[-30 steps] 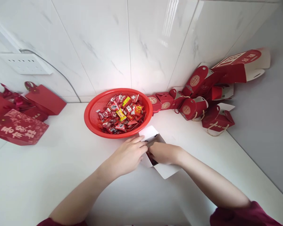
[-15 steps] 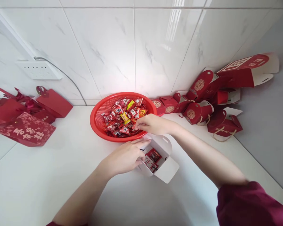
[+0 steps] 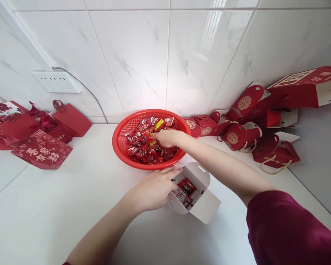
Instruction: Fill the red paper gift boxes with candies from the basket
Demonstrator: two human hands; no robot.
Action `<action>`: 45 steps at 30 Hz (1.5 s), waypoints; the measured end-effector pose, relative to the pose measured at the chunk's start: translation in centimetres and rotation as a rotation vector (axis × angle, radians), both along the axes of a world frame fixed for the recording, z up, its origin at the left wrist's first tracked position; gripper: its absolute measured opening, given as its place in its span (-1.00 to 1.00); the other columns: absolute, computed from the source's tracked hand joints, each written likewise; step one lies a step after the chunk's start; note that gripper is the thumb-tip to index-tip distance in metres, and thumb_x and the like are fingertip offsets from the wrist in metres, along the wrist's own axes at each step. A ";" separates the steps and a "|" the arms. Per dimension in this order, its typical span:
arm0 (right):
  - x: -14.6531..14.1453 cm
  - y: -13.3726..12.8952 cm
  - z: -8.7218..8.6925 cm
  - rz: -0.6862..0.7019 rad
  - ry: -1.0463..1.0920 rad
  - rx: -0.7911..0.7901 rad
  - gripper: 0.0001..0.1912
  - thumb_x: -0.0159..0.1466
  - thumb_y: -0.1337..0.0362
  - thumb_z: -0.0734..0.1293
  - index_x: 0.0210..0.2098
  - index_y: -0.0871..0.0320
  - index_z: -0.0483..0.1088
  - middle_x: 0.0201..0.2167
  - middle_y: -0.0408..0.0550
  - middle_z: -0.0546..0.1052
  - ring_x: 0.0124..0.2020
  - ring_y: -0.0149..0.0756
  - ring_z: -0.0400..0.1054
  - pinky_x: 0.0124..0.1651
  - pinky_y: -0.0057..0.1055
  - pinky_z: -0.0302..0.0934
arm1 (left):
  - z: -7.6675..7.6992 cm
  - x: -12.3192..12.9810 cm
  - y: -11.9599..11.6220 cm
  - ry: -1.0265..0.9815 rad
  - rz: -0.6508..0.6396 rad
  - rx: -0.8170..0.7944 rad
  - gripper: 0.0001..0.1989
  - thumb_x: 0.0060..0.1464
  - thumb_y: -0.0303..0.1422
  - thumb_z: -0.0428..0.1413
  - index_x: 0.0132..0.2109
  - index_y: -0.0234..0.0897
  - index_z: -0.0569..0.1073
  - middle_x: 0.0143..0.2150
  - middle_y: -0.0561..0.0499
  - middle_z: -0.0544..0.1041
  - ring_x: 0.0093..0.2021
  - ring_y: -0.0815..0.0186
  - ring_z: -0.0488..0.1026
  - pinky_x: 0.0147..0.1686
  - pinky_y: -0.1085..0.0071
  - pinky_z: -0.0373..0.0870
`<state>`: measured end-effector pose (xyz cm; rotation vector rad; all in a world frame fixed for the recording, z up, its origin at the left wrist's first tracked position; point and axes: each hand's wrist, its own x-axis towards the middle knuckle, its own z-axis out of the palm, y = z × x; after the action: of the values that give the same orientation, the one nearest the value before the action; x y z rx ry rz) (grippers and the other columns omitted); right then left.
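Note:
My right hand [image 3: 165,138] reaches over the red plastic basket [image 3: 118,149], its fingertips pinched on a red wrapped candy [image 3: 146,135] among the heap. Several more wrapped candies [image 3: 151,156], mostly red with a few yellow labels, fill the basket. My left hand [image 3: 157,189] grips the left wall of a small open gift box [image 3: 205,206], fingers hooked over its edge. White inside, the box stands just in front of the basket with its flaps spread. Inside it lie a dark red candy packet [image 3: 187,187] and red-and-white packets [image 3: 182,198].
At the left stand several red gift bags [image 3: 44,151]. Red gift boxes [image 3: 235,136], some with rope handles, line the wall at the right. A socket strip [image 3: 56,81] with a grey cable [image 3: 91,92] is on the tiled wall behind the white counter [image 3: 93,195].
My right hand has moved farther into the basket, left over the candies. My left hand stays on the box. The whole view has shifted, so things appear farther right.

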<state>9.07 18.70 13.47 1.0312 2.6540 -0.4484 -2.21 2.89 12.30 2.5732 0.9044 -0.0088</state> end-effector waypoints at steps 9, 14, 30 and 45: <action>0.2 0.2 0.5 0.106 0.158 -0.051 -0.72 0.28 0.41 0.23 -0.10 0.20 0.52 -0.11 -0.01 0.61 -0.09 -0.25 0.47 -0.06 -0.47 0.25 | -0.3 0.1 0.3 0.023 -0.007 -0.036 -0.79 0.14 -0.46 0.14 -0.15 -0.13 0.64 0.43 -0.06 0.08 0.44 0.16 -0.03 0.26 0.16 0.26; -1.2 -0.9 -1.8 0.155 0.085 -0.129 -0.57 0.21 0.27 0.35 0.07 0.20 0.40 -0.03 0.05 0.57 -0.10 -0.18 0.48 -0.17 -0.44 0.29 | -0.3 0.1 0.5 0.027 -0.016 -0.051 -0.81 0.15 -0.43 0.15 -0.16 -0.16 0.65 0.43 -0.04 0.06 0.45 0.15 -0.06 0.28 0.20 0.23; -2.0 -1.2 -5.5 0.047 0.101 -0.197 -0.12 0.02 0.27 0.47 0.28 0.33 0.13 0.07 0.38 0.46 -0.01 0.16 0.44 -0.08 -0.14 0.35 | -0.7 0.3 0.8 -0.035 -0.027 -0.022 -0.86 0.17 -0.38 0.15 -0.29 -0.24 0.63 0.42 -0.03 0.14 0.41 0.10 0.07 0.23 0.21 0.31; 1.9 0.0 -5.0 -0.033 0.733 -0.658 -0.76 0.33 0.29 0.28 -0.06 0.28 0.42 -0.16 0.03 0.61 -0.24 -0.31 0.56 -0.11 -0.43 0.39 | 0.5 -0.2 -0.5 0.088 0.099 -0.064 -0.76 0.23 -0.38 0.07 -0.36 -0.26 0.57 0.43 0.05 0.12 0.38 0.05 0.14 0.16 0.22 0.31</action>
<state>10.95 18.70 8.43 0.7774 2.6681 -1.8481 -2.40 2.43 12.78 2.4832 1.0452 -0.1214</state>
